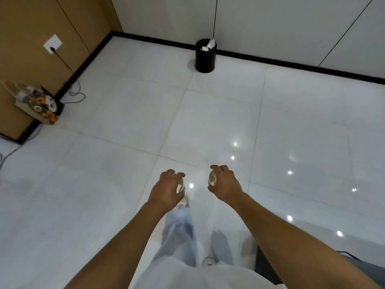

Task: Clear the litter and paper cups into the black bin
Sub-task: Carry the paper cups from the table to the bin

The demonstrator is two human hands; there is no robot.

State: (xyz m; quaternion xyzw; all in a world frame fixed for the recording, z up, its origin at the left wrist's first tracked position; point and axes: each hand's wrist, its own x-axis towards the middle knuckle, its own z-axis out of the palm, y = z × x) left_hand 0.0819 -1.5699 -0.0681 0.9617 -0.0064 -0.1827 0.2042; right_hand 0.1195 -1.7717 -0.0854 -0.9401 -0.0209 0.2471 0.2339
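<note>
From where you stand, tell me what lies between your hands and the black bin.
Head view: only bare white floor tiles between hands and black bin.

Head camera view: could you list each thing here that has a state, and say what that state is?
Left hand: fingers curled round a paper cup, held above the floor.
Right hand: gripping a second paper cup.
Black bin: upright by the wall, open-topped, white litter already inside.
Wall socket: a black cable plugged in.
Patterned box: on the floor in the corner, filled with items.
</note>
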